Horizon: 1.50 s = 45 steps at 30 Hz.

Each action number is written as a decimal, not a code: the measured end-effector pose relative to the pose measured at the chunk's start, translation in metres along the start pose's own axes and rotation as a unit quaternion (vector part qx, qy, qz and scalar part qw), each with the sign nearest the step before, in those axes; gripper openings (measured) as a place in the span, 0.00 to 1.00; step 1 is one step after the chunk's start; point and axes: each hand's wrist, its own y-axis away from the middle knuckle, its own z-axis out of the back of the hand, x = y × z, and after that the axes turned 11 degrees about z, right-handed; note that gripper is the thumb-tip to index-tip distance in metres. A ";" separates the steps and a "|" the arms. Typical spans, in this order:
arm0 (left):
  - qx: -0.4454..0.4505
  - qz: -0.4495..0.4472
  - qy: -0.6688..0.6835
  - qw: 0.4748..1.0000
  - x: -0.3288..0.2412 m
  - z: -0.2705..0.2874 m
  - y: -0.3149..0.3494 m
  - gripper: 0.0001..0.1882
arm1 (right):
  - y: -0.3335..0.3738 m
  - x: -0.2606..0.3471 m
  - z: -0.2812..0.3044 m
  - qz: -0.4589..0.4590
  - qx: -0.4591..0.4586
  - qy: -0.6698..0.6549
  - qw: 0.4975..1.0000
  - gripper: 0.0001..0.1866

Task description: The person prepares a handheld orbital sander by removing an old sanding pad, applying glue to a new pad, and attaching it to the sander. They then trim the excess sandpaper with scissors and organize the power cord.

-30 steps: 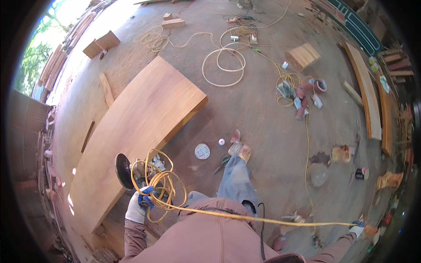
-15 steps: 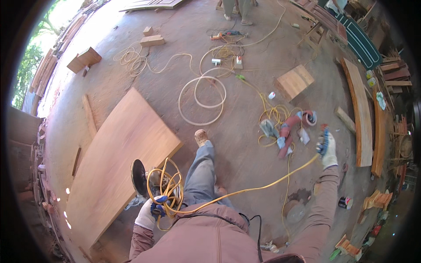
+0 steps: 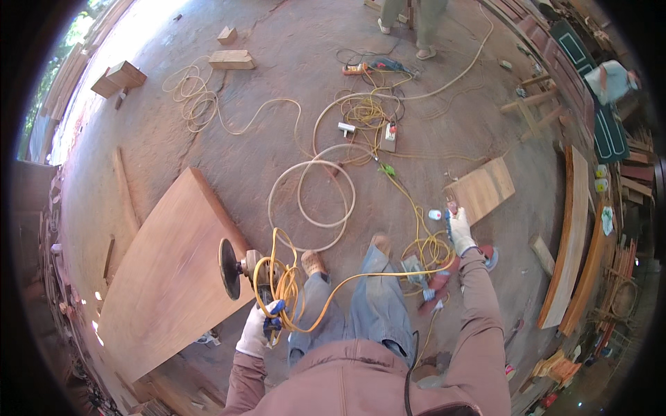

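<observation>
My left hand [image 3: 258, 331], in a white and blue glove, grips the handle of an angle grinder [image 3: 248, 265]. Its dark round disc [image 3: 229, 269] faces left, over a wide wooden slab [image 3: 166, 270]. Loops of yellow power cord [image 3: 283, 279] hang around the tool and the hand. From there the cord sags across in front of my legs to my right hand [image 3: 460, 234]. That gloved hand is closed on the cord's end, where a small reddish-brown plug [image 3: 452, 205] sticks out beyond the fingers, close to a wooden block [image 3: 484, 188].
A pale hose [image 3: 276, 201] lies coiled ahead of my feet. Beyond it are a socket box [image 3: 388, 139], tangled cords and a power tool [image 3: 386, 64]. Long planks [image 3: 559, 277] line the right side. One person stands at the far edge [image 3: 424, 28], another far right [image 3: 610, 80].
I have stepped forward, and both feet now show. My right hand has swung inward and forward with the plug, so the cord hangs slacker. The grinder stays in my left hand.
</observation>
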 end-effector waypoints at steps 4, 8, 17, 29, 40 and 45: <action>0.007 0.052 0.073 0.996 -0.047 -0.075 -0.067 0.12 | -0.179 -0.014 -0.077 -0.012 0.033 0.023 0.999 0.19; -0.039 0.059 0.285 0.956 -0.055 -0.160 -0.160 0.10 | -0.321 -0.065 -0.172 -0.024 0.115 0.055 0.991 0.28; -0.050 0.113 0.371 0.921 0.048 -0.262 -0.358 0.11 | -0.471 -0.094 -0.367 0.086 0.279 0.213 0.932 0.31; -0.062 0.206 0.207 0.954 0.136 -0.284 -0.440 0.14 | -0.595 -0.213 -0.417 -0.038 -0.185 -0.135 0.973 0.20; -0.077 0.082 0.162 0.980 0.169 -0.252 -0.444 0.31 | -0.587 -0.194 -0.331 -0.265 0.121 -0.263 0.920 0.21; -0.077 0.170 0.160 0.969 0.102 -0.260 -0.447 0.32 | -0.587 -0.185 -0.346 -0.260 0.128 -0.272 0.918 0.22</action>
